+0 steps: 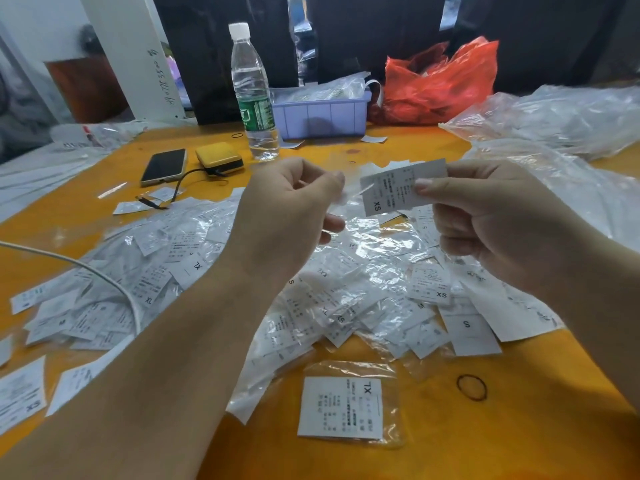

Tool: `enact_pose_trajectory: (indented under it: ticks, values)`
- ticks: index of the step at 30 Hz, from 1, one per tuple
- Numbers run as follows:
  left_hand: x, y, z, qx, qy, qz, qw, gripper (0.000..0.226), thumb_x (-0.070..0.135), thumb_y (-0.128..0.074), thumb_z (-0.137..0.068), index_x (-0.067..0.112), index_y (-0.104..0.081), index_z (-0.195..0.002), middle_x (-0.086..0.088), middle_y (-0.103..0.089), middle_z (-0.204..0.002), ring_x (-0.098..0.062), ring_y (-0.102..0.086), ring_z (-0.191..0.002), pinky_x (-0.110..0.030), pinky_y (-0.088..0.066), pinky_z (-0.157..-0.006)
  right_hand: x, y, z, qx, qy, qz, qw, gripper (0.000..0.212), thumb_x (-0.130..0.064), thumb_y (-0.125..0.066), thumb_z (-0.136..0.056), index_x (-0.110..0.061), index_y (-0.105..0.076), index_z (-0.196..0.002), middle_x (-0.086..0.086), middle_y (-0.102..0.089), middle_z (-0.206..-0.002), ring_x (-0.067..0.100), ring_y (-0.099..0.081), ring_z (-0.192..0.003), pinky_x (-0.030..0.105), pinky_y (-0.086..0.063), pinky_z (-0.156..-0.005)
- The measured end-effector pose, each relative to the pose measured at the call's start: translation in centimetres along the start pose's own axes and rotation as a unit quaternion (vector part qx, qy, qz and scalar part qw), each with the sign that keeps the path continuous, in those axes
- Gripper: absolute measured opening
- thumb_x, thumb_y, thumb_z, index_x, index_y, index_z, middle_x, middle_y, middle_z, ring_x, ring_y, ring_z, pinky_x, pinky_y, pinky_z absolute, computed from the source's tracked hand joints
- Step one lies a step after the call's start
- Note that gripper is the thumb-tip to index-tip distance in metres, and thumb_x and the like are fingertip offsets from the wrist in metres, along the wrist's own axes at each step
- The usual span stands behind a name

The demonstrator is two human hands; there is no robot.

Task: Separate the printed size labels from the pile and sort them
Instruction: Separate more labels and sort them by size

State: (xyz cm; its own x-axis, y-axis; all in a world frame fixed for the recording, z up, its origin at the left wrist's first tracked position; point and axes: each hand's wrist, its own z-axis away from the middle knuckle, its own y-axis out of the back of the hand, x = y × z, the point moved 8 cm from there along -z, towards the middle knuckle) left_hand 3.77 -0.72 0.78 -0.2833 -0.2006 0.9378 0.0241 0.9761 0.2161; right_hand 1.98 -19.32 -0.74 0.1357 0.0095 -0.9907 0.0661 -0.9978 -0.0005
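Observation:
A pile of white printed size labels in clear plastic sleeves (346, 289) covers the middle of the yellow table (502, 427). My right hand (491, 226) pinches an XS label (394, 190) above the pile, thumb on its right end. My left hand (291, 216) is raised beside it with fingers curled, pinching a clear, blurred plastic sleeve (346, 195) that reaches to the label's left end. An XL label in a sleeve (341, 408) lies alone near the front. An XS label (20, 396) lies at the front left and an S label (467, 327) at the pile's right edge.
A water bottle (252, 95), a purple bin (322, 114), a red bag (440, 81), a phone (162, 167) and a yellow power bank (219, 159) stand at the back. Clear bags (561, 133) fill the right. A white cable (104, 278) crosses the left. A rubber band (471, 387) lies front right.

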Motion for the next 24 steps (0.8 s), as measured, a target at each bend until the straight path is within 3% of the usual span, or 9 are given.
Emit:
enact_pose_trajectory:
  ticks: [7, 11, 15, 18, 24]
  values:
    - [0.4, 0.1, 0.3, 0.002, -0.022, -0.03, 0.999, 0.017, 0.011, -0.073, -0.086, 0.009, -0.057, -0.081, -0.011, -0.071, -0.082, -0.017, -0.072, -0.061, -0.033, -0.06, -0.055, -0.1, 0.0, 0.1, 0.006, 0.007, 0.008, 1.0, 0.019, -0.009, -0.056, -0.093, -0.01, -0.074, -0.086, -0.006, -0.028, -0.047, 0.009, -0.023, -0.042, 0.019, -0.026, -0.039]
    - [0.6, 0.0, 0.2, 0.0, -0.036, -0.029, 0.999, 0.025, 0.002, -0.073, -0.082, 0.017, -0.053, -0.084, -0.003, -0.072, -0.085, -0.015, -0.07, -0.07, -0.03, -0.06, -0.057, -0.2, 0.1, 0.1, 0.009, 0.015, 0.021, 1.0, 0.019, -0.008, -0.056, -0.093, -0.01, -0.074, -0.088, -0.005, -0.031, -0.047, 0.009, -0.026, -0.043, 0.02, -0.028, -0.04]
    - [0.7, -0.4, 0.2, -0.008, -0.037, -0.005, 0.999, 0.031, -0.001, -0.075, -0.08, 0.02, -0.054, -0.091, 0.003, -0.068, -0.082, -0.012, -0.07, -0.077, -0.024, -0.058, -0.059, -0.9, 0.1, 0.4, 0.031, 0.065, 0.14, 0.988, 0.02, -0.011, -0.058, -0.094, -0.018, -0.076, -0.089, -0.001, -0.042, -0.049, 0.014, -0.034, -0.047, 0.027, -0.03, -0.043]
    - [1.1, -1.0, 0.4, -0.029, -0.057, -0.002, 0.998, 0.03, 0.0, -0.077, -0.078, 0.019, -0.056, -0.089, 0.002, -0.068, -0.08, -0.012, -0.07, -0.077, -0.023, -0.058, -0.059, -0.8, -0.2, 0.5, 0.028, 0.073, 0.165, 0.983, 0.02, -0.012, -0.058, -0.094, -0.02, -0.076, -0.09, -0.001, -0.045, -0.048, 0.018, -0.034, -0.048, 0.031, -0.029, -0.044]
    - [1.1, -1.6, 0.6, -0.052, -0.069, -0.025, 0.996, 0.028, 0.006, -0.083, -0.073, 0.016, -0.06, -0.085, 0.005, -0.068, -0.066, -0.015, -0.069, -0.064, -0.026, -0.06, -0.058, 0.3, -1.4, 0.4, -0.041, 0.033, 0.115, 0.992, 0.018, -0.012, -0.058, -0.094, -0.003, -0.074, -0.094, -0.002, -0.04, -0.046, 0.012, -0.03, -0.045, 0.025, -0.026, -0.042]
